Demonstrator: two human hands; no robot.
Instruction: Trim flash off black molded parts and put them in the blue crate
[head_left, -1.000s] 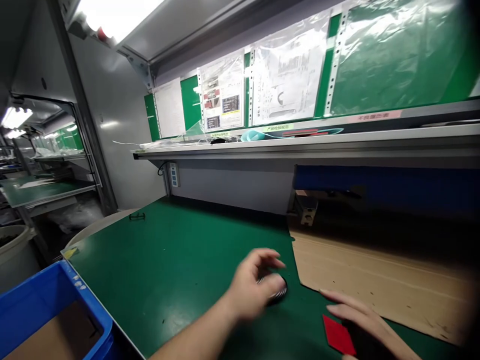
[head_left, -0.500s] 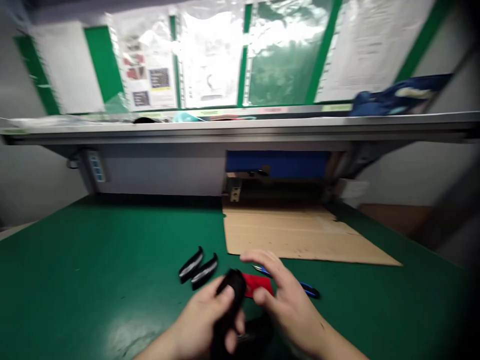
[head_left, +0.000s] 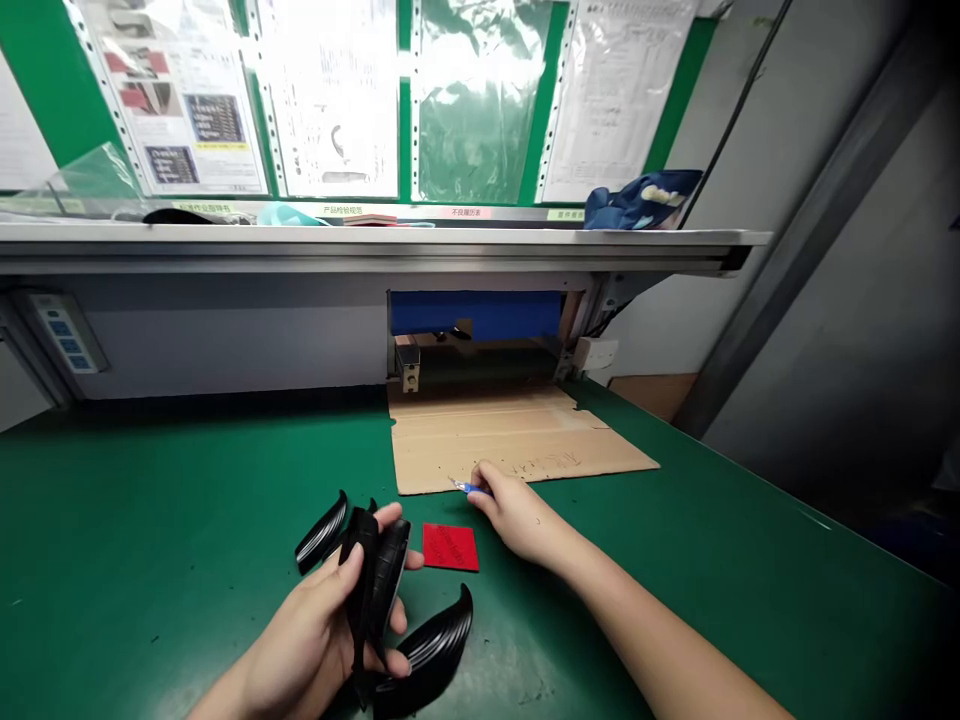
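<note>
My left hand [head_left: 319,620] is closed around two black curved plastic pieces [head_left: 373,575], held upright side by side. One ribbed black curved piece [head_left: 431,650] lies just right of that hand on the green table, its near end partly hidden. Behind the left hand rests another black curved piece [head_left: 322,532]; the tip of one more shows beside it. My right hand [head_left: 517,512] pinches a blue craft knife [head_left: 475,489], its pointed metal tip facing left over the cardboard's front edge. Between the hands a red square pad [head_left: 450,547] with dark writing lies flat.
A flat cardboard sheet [head_left: 480,455] lies at the back of the green table [head_left: 187,480]. Above it is a blue panel [head_left: 476,313] with a metal bracket. Overhead runs a shelf [head_left: 300,250] bearing a blue cloth item [head_left: 641,200]. A power strip [head_left: 67,333] is mounted at left.
My right hand has moved away from the left hand and picked up the blue craft knife from the table. The left hand now shows two black pieces in its grip. The view has swung right.
</note>
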